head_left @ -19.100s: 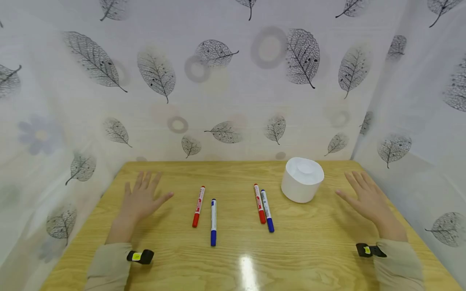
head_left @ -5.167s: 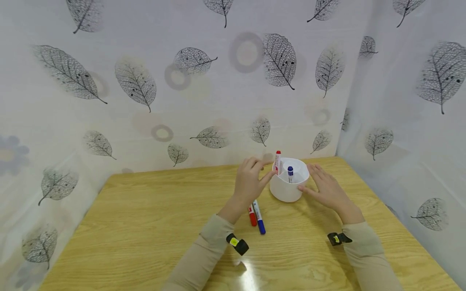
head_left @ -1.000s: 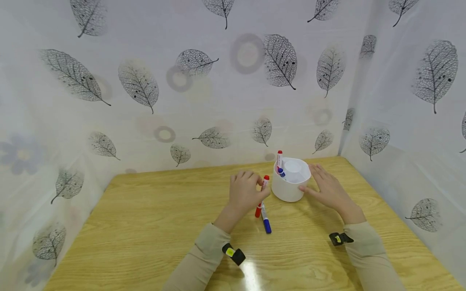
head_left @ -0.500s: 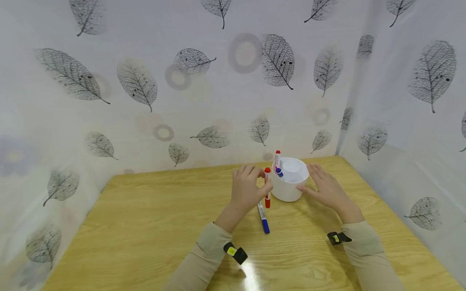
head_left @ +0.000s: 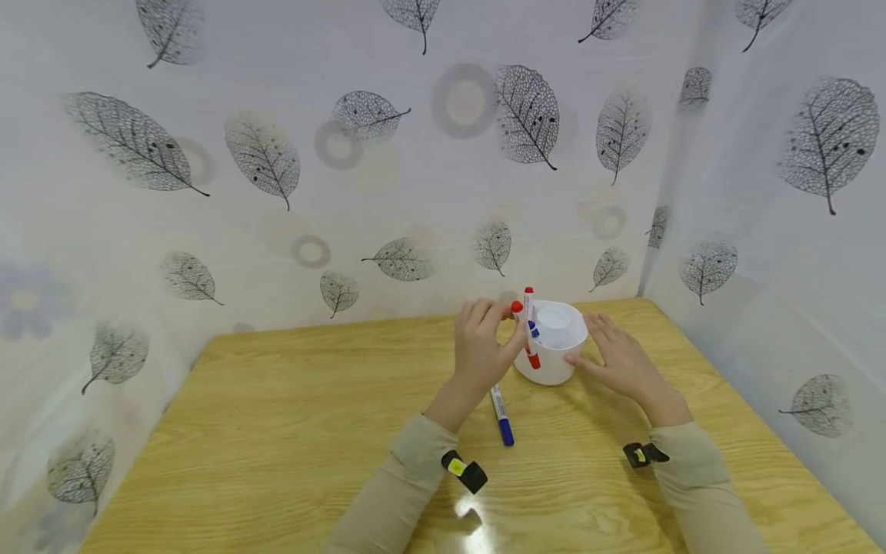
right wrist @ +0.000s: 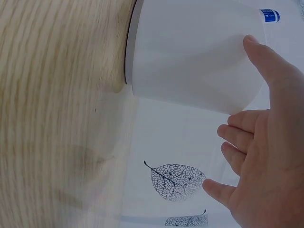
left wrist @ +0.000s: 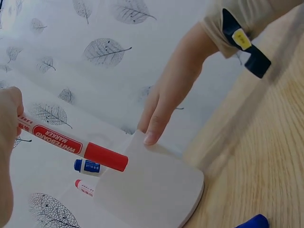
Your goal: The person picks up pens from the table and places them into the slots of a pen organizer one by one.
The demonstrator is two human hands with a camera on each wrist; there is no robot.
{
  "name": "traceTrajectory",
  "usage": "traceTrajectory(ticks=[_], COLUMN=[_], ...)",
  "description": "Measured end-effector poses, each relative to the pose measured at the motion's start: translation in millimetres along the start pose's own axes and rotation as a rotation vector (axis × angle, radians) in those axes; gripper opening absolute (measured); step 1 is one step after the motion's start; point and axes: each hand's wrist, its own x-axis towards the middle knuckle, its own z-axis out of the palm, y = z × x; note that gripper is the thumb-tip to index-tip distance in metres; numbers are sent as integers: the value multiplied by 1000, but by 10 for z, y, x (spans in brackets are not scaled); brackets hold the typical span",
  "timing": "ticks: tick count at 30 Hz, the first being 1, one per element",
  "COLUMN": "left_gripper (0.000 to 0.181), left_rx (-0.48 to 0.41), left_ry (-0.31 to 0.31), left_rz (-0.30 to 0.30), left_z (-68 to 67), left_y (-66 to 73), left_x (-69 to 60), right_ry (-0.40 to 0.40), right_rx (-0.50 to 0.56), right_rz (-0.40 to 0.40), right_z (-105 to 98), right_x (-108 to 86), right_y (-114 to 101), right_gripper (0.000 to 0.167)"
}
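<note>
I see the left hand [head_left: 476, 346] pinching a red marker [left wrist: 73, 144], its WHITEBOARD lettering [left wrist: 58, 139] legible only from the left wrist view; the right hand [head_left: 628, 368], fingers spread, touches the white holder [head_left: 557, 366].

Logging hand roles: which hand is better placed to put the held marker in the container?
Probably the left hand: it pinches the red marker close to the white container, while the right hand touches its side.

Container [head_left: 554, 367] on table [head_left: 277, 431], two markers [head_left: 529, 298] inside, another marker [head_left: 503, 422] lying front-left of it
</note>
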Motion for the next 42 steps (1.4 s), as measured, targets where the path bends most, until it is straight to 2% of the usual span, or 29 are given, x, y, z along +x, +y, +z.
traceTrajectory(ticks=[8,15,21,27,35,42], left_gripper=[15,18,18,20,23,28], left_rx=[-15,20,29,65,165,264], left_ry=[28,61,59,52,-31,-187], left_rz=[5,13,-11,-23,5,-1], left_z=[155,295,402,490,564,549], left_y=[55,106,132,149,179,218], left_x=[112,223,309,341,325,322], right_ry=[-5,-15,-15,-20,-11,-21], right_rx=[5,6,-2,1,5,8], right_rz=[-5,-8,-12,-17,-23,-17], right_z=[3,8,4,-1,12,4], right_x=[16,33,58,79,68,50], right_y=[26,53,76,91,102,87], right_gripper=[92,92,91,92,91,92])
